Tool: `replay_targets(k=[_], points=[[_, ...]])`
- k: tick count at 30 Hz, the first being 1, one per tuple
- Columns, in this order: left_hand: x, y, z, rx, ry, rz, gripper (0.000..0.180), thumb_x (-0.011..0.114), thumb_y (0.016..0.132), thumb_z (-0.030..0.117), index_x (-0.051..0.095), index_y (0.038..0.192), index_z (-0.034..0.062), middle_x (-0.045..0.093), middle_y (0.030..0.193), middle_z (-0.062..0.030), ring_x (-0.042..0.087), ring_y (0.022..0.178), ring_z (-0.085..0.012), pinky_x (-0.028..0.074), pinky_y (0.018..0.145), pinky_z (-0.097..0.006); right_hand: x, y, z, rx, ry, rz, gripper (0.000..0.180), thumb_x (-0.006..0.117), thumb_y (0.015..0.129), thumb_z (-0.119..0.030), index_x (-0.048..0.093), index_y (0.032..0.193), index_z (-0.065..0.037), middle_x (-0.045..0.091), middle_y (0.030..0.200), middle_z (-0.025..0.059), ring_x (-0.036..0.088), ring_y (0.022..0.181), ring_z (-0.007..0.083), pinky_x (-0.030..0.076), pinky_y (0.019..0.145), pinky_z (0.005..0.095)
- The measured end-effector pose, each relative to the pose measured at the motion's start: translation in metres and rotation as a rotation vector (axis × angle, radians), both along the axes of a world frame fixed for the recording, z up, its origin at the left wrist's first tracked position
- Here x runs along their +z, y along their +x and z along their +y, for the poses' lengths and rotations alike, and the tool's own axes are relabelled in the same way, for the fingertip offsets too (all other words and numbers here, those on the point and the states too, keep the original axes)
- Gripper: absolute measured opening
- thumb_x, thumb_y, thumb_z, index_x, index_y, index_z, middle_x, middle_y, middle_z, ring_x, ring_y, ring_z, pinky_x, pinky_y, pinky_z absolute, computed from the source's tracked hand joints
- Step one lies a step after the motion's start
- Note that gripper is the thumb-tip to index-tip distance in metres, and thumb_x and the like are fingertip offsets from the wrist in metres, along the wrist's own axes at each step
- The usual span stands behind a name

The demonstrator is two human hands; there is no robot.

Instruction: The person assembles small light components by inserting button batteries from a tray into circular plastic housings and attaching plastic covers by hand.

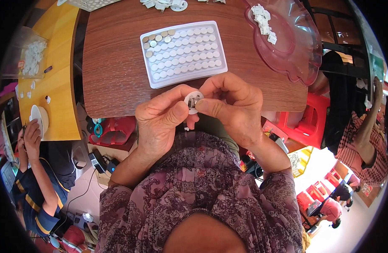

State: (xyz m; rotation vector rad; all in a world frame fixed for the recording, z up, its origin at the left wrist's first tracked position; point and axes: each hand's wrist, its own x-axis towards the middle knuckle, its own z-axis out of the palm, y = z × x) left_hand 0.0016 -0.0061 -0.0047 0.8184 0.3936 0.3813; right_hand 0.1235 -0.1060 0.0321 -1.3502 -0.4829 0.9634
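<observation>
Just beyond the near edge of my table, a small round white plastic piece [194, 96] with metal parts in its middle is held up between both hands. My left hand [162, 116] pinches its left side between thumb and forefinger. With the thumb across its face, my right hand [234, 105] grips the right side; the fingers behind it are partly hidden. Past the hands lies a white tray [148, 69] with rows of round white pockets. Several silver coin-shaped discs [153, 43], which look like button cells, sit in its far left corner.
A dark red translucent dish [286, 46] at the right holds small white plastic parts [264, 23]. More white round parts [164, 4] and a white perforated basket [92, 3] are along the far edge. Other people work at both sides. A red stool [308, 122] stands at the right.
</observation>
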Motion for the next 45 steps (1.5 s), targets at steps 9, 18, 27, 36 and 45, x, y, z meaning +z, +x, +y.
replay_targets(k=[9, 18, 27, 36, 45], points=[[0.011, 0.002, -0.001, -0.027, 0.163, 0.09, 0.034, 0.055, 0.091, 0.02, 0.057, 0.114, -0.005, 0.063, 0.087, -0.0116, 0.059, 0.066, -0.012, 0.046, 0.052, -0.02, -0.001, 0.0, -0.002, -0.068, 0.016, 0.172, 0.012, 0.062, 0.08, 0.005, 0.053, 0.088, 0.007, 0.06, 0.075, 0.0092, 0.059, 0.061, 0.0113, 0.047, 0.051, 0.0221], [0.014, 0.008, -0.011, 0.055, 0.087, 0.063, 0.034, 0.052, 0.092, 0.018, 0.055, 0.115, -0.007, 0.063, 0.086, -0.0129, 0.061, 0.066, -0.0144, 0.048, 0.049, -0.021, -0.006, -0.01, -0.003, -0.161, 0.061, 0.148, 0.008, 0.059, 0.082, 0.004, 0.054, 0.088, 0.006, 0.059, 0.072, 0.0073, 0.056, 0.06, 0.0083, 0.047, 0.049, 0.0228], [0.014, 0.01, -0.005, 0.021, 0.065, 0.114, 0.029, 0.052, 0.092, 0.012, 0.055, 0.113, -0.0085, 0.063, 0.087, -0.0144, 0.062, 0.068, -0.0162, 0.047, 0.049, -0.021, -0.003, -0.005, -0.006, -0.133, 0.093, 0.209, 0.004, 0.057, 0.084, 0.006, 0.055, 0.088, 0.007, 0.058, 0.071, 0.0069, 0.055, 0.06, 0.0093, 0.048, 0.05, 0.0245], [0.019, 0.013, -0.007, 0.063, 0.045, 0.133, 0.028, 0.048, 0.087, -0.001, 0.054, 0.114, -0.0108, 0.063, 0.087, -0.0166, 0.062, 0.065, -0.0171, 0.048, 0.049, -0.022, -0.007, -0.002, -0.007, -0.116, 0.126, 0.237, 0.007, 0.059, 0.083, 0.005, 0.055, 0.088, 0.006, 0.058, 0.073, 0.0064, 0.055, 0.062, 0.0085, 0.047, 0.052, 0.0235], [0.005, 0.019, -0.009, 0.134, 0.094, 0.149, 0.023, 0.051, 0.085, 0.001, 0.061, 0.103, -0.0085, 0.063, 0.079, -0.0106, 0.058, 0.058, -0.0099, 0.044, 0.046, -0.018, -0.013, -0.005, -0.004, -0.117, 0.139, 0.114, 0.006, 0.059, 0.083, 0.006, 0.055, 0.088, 0.004, 0.058, 0.073, 0.0062, 0.055, 0.062, 0.0084, 0.047, 0.053, 0.0223]])
